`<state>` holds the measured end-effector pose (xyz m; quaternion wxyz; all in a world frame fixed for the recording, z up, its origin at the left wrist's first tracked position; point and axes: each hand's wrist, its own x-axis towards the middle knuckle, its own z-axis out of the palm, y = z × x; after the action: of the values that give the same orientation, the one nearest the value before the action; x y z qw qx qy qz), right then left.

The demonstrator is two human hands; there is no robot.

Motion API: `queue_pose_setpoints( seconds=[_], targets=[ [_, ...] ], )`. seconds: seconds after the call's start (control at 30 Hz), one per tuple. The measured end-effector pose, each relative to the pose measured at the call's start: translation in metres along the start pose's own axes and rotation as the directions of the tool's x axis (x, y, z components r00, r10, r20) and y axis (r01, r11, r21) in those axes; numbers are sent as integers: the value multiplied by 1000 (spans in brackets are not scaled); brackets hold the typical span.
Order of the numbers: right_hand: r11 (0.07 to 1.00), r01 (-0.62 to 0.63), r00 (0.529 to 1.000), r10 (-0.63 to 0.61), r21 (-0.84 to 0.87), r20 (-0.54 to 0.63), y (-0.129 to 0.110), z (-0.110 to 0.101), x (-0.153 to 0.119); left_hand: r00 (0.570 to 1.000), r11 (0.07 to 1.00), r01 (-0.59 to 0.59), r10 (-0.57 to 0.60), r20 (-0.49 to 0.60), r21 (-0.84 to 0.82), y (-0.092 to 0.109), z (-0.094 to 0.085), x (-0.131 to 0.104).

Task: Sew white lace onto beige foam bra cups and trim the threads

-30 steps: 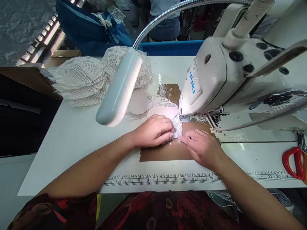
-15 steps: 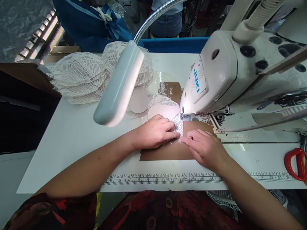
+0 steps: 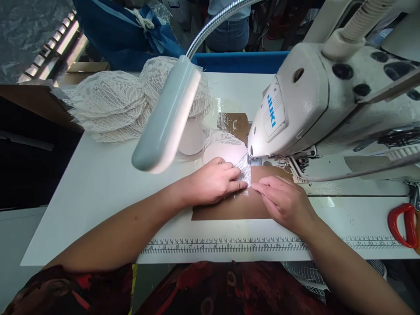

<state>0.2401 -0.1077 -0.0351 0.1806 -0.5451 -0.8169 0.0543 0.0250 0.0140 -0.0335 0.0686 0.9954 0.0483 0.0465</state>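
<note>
A white lace bra cup (image 3: 220,152) with a smooth pale lining lies under the head of the sewing machine (image 3: 288,105). Its narrow lace end (image 3: 244,168) runs from the needle area toward me. My left hand (image 3: 216,181) is closed on this lace end, fingers curled and pressing it down over the brown sheet (image 3: 229,210). At the lace's right edge, my right hand (image 3: 285,199) has its thumb and index finger pressed together, tips beside the lace corner. Whatever is between those fingertips is too small to make out.
Stacked lace cups (image 3: 108,105) lie at the back left, with a pale round piece (image 3: 190,138) nearby. A gooseneck lamp (image 3: 167,118) hangs over the table. A printed ruler (image 3: 226,246) runs along the front edge; red-handled scissors (image 3: 403,225) lie far right. A person (image 3: 228,33) is behind.
My right fingertips have shifted slightly right and away from me along the lace edge. My left hand stays on the lace, and the view has shifted a little.
</note>
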Motion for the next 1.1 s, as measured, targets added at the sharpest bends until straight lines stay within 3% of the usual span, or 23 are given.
queue_pose_setpoints(
  seconds=[0.17,0.33,0.47,0.83,1.1],
  targets=[
    [996,32,996,-25,-82,84,-2,2,4,1000,999,27,-27,-5,-44,1,-1,-1],
    [992,47,995,-37,-117,92,-4,2,5,993,991,93,-100,-68,-93,2,-4,1],
    [991,52,995,-40,-121,97,-4,2,6,988,991,131,-133,-78,-24,3,-2,7],
    [992,68,996,-62,-104,63,-4,2,5,994,987,102,-105,13,127,2,6,8],
    [992,65,997,-60,-105,48,-4,4,4,994,990,104,-101,-38,96,2,9,8]
  ],
)
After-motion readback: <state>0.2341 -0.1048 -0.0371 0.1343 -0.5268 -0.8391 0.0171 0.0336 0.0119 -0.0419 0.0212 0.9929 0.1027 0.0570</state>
